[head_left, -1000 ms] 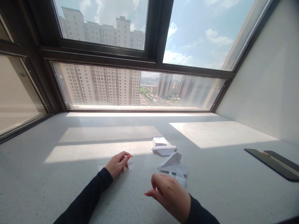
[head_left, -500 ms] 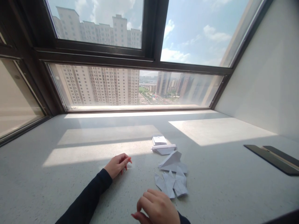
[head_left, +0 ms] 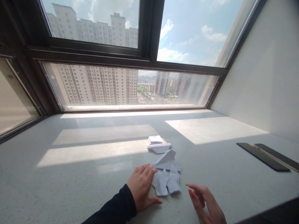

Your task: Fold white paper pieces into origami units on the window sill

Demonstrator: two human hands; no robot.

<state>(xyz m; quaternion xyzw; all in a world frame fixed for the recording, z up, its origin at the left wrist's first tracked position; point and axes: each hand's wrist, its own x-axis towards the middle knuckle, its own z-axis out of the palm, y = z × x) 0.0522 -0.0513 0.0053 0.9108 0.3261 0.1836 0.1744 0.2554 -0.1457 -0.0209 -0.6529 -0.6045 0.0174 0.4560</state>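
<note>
Several folded white papers lie in a column on the pale speckled sill. At the near end are folded pieces with pointed tips (head_left: 173, 181); beyond them come a pointed folded sheet (head_left: 166, 160), a long rolled-looking fold (head_left: 159, 147) and a small squarish one (head_left: 155, 139). My left hand (head_left: 142, 186) rests at the left edge of the nearest pieces, thumb and fingers spread, fingertips touching or just over the paper. To the right of the papers, my right hand (head_left: 206, 202) hovers with thumb and index finger apart and nothing between them.
Two dark flat strips (head_left: 263, 157) lie at the right side of the sill (head_left: 77, 183). A dark-framed window (head_left: 130, 109) runs along the back, with tall buildings outside. A white wall (head_left: 261, 81) rises at the right.
My left hand has moved right to the nearest papers and its fingers have spread. My right hand has moved from in front of the papers to their right and opened. The view has shifted slightly.
</note>
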